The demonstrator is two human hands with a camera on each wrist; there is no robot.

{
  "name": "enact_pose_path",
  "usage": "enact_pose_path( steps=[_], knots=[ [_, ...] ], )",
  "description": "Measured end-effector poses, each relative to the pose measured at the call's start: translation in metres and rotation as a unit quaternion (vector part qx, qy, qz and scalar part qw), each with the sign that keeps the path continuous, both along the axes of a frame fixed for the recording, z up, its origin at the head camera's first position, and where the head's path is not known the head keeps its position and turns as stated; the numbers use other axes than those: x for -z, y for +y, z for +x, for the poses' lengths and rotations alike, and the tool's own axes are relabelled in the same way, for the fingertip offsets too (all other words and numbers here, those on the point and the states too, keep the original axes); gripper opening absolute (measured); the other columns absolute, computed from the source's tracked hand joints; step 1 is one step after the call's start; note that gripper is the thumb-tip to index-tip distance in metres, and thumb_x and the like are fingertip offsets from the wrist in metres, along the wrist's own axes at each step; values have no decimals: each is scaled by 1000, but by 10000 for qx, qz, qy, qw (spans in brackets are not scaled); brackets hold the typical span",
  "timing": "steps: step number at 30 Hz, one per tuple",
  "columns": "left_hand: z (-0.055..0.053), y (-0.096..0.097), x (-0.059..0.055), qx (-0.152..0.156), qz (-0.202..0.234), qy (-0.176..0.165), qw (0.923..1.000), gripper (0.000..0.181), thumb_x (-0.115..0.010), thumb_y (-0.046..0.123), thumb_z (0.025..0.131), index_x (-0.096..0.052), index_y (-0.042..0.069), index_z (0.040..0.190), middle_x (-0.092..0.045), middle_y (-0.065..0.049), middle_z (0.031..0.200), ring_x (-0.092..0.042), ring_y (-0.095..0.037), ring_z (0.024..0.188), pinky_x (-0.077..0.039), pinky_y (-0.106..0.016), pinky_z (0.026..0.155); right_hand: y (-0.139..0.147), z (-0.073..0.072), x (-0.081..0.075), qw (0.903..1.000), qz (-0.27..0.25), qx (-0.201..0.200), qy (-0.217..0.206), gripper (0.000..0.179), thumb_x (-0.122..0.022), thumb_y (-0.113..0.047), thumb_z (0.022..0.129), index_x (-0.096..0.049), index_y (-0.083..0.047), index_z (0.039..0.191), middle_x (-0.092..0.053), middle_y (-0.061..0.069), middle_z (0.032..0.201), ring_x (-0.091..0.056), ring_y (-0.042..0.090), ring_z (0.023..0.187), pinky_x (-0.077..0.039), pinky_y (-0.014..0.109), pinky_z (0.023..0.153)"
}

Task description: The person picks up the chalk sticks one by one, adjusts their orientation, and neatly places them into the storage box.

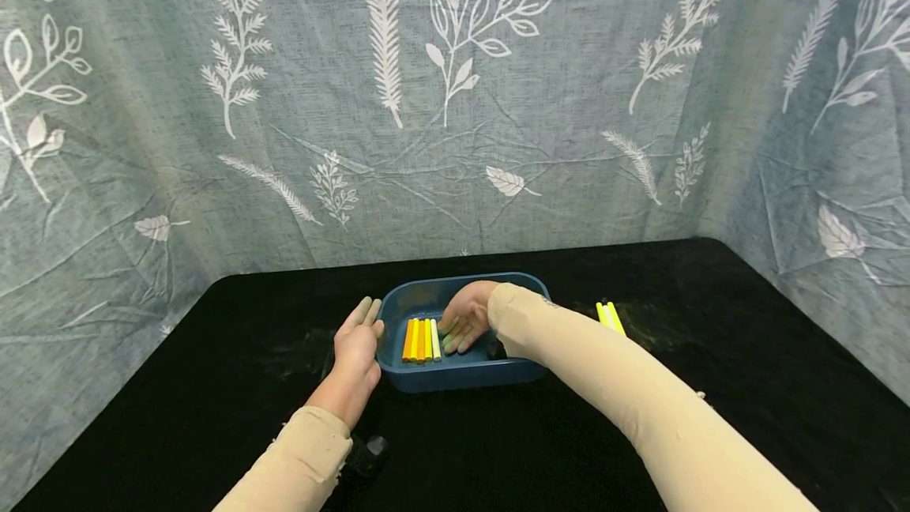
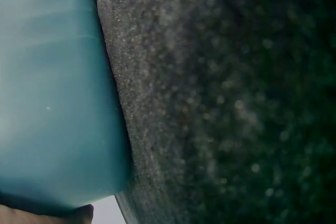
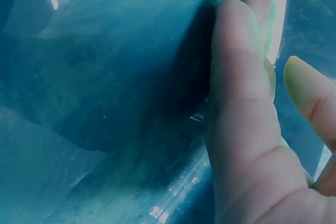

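Observation:
Several chalk sticks (image 1: 422, 340), from orange through yellow to white, lie side by side in the left half of a blue tray (image 1: 462, 376). My right hand (image 1: 465, 321) reaches down into the tray, its fingers straight beside the white chalk stick (image 1: 436, 340) at the row's right end. In the right wrist view, the fingers (image 3: 241, 77) lie along the white chalk, with the thumb apart from them. Against the tray's left side rests my left hand (image 1: 358, 348), fingers extended. The left wrist view shows the tray's outer wall (image 2: 58, 93) and part of a finger below it.
Bright yellow chalk sticks (image 1: 610, 316) lie on the black table (image 1: 270, 354) to the right of the tray, partly hidden behind my right sleeve (image 1: 604, 370). A grey-green leaf-patterned curtain (image 1: 412, 180) hangs behind and along the sides.

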State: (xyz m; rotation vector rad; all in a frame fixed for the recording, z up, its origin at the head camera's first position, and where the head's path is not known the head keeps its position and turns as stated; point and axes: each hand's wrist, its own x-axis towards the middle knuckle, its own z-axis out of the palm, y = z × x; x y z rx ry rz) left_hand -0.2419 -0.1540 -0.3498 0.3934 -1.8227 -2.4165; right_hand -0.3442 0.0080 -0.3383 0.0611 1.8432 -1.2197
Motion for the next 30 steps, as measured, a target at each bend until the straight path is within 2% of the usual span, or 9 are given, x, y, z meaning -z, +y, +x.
enact_pose_path(
  steps=[10,15,18,22,26,30],
  knots=[
    [1,4,1,0,5,57,10000,58,-27,-6,103,-9,6,156,-13,-11,161,-11,-25,147,-17,-38,119,2,3,-1,9997,-229,-28,36,40,-48,-2,101,-42,13,137,-55,32,126,-54,39,122,-48,41,100],
    [1,5,1,25,25,43,10000,57,-27,-6,103,-9,6,156,-13,-11,161,-11,-25,147,-16,-38,119,7,2,-4,9998,-155,100,-18,38,-48,-2,101,-44,12,136,-55,31,127,-53,37,123,-47,41,101],
    [0,5,1,13,-5,59,10000,58,-27,-6,103,-9,6,156,-13,-12,161,-11,-26,147,-16,-38,119,13,0,-8,9997,-131,112,144,39,-49,-4,101,-44,10,138,-58,29,125,-55,36,122,-48,40,100],
    [0,4,1,-2,-23,61,10000,58,-27,-7,103,-9,6,156,-13,-12,161,-11,-25,147,-16,-38,119,24,-4,-21,9988,-241,120,407,42,-50,-6,101,-44,8,140,-58,28,126,-56,36,121,-49,38,99],
    [0,3,2,25,-59,74,10000,58,-27,-7,103,-8,6,156,-12,-12,161,-10,-25,147,-16,-38,119,40,-6,-40,9974,-489,274,447,43,-50,-7,101,-42,9,140,-53,28,133,-53,36,123,-49,38,99],
    [1,1,2,30,-113,102,9999,58,-27,-6,103,-7,6,156,-11,-12,161,-8,-26,147,-15,-38,119,61,-4,-58,9958,-721,273,501,47,-47,-7,102,-36,9,144,-46,29,140,-49,36,127,-55,34,89]
  ],
)
